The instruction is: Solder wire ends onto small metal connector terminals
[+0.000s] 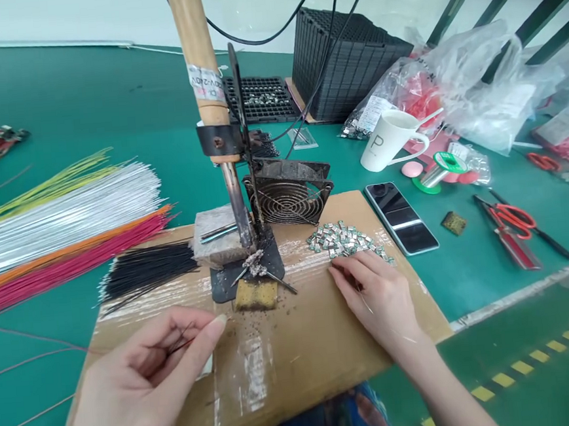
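Observation:
My left hand [164, 373] is closed, thumb against the fingers, over thin wires [181, 344], dark and reddish; their number is unclear. It is left of a yellowish sponge [256, 294] at the foot of a soldering iron [234, 197], which is clamped upright, tip down. Solder residue [255, 262] lies around the tip. My right hand [377, 291] is pinched at the near edge of a pile of small metal-and-green connectors [343, 238]. Its fingertips hide whatever is between them. Both hands are over a cardboard sheet [306, 369].
Black wires [146, 271] and bundles of white wires [68, 220] lie left. Behind the iron stands a small fan [290, 196]. Rightward are a phone [402, 218], a mug [391, 140], a solder spool [436, 173], red-handled scissors [514, 218] and plastic bags [481, 86]. Black trays [341, 61] are stacked behind.

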The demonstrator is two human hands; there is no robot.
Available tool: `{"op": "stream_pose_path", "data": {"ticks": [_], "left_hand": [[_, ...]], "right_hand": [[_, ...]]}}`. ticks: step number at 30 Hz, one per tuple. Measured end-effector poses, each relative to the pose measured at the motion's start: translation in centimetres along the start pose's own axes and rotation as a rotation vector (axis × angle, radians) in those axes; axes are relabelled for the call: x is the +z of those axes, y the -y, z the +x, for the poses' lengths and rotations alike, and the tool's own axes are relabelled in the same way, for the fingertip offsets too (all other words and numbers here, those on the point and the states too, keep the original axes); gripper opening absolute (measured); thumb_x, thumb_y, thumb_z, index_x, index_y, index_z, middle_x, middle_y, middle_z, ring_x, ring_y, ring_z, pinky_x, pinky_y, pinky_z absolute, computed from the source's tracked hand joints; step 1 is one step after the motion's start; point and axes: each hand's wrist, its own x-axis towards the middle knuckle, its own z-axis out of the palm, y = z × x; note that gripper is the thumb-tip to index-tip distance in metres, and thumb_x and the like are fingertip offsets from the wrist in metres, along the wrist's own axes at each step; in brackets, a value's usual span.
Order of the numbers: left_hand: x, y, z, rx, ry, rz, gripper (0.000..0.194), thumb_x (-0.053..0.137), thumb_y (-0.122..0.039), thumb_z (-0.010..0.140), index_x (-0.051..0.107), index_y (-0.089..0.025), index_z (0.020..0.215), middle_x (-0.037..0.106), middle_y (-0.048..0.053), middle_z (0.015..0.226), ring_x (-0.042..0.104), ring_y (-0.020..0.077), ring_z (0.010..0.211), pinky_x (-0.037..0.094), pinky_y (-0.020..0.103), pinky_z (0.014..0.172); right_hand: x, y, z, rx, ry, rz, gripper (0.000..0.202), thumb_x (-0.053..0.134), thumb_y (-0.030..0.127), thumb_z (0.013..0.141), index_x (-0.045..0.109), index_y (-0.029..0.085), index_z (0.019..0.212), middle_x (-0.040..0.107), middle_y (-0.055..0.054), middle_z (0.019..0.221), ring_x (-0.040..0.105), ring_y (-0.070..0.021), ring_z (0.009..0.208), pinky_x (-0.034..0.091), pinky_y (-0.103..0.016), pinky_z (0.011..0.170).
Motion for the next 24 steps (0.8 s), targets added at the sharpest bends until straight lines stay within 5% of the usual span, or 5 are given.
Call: {"op": "stream_pose_path", "data": {"ticks": [5,14,24], "left_hand": [[-0.6,-0.2,0.5,0.023,0.176,0.018,0.034,0.087,-0.054,0.070,0.075,-0.022,0.075,0.069,-0.001,0.069,0.064,0.0118,0.061,0.049,0.010,0.055],[0.1,-1.0,0.7,-0.016,0.216,-0.072,0.041,0.088,-0.063,0.071,0.074,-0.024,0.072,0.066,-0.002,0.067,0.062,0.0111,0.060,0.049,0.008,0.053],[0.5,-2.2,0.3,-0.082,0.215,-0.074,0.038,0.087,-0.056,0.060,0.077,-0.019,0.065,0.072,0.007,0.064,0.066,0.0190,0.053,0.054,0.021,0.047]], "right_hand": [[0.3,2.4,-0.5,0.122,-0.036,0.173,0.013,0.070,0.019,0.091,0.079,0.022,0.083,0.066,0.001,0.070,0.057,-0.0130,0.059,0.048,-0.028,0.059],[4.0,8.4,-2.2,0.431,0.116,0.738,0.007,0.075,0.028,0.090,0.081,0.024,0.090,0.073,0.003,0.062,0.071,-0.0121,0.053,0.060,-0.020,0.054],[4.9,9.9,-1.8,0.467,0.195,0.889,0.004,0.077,0.023,0.087,0.080,0.023,0.084,0.072,0.002,0.072,0.062,-0.0097,0.061,0.052,-0.019,0.056]]}}
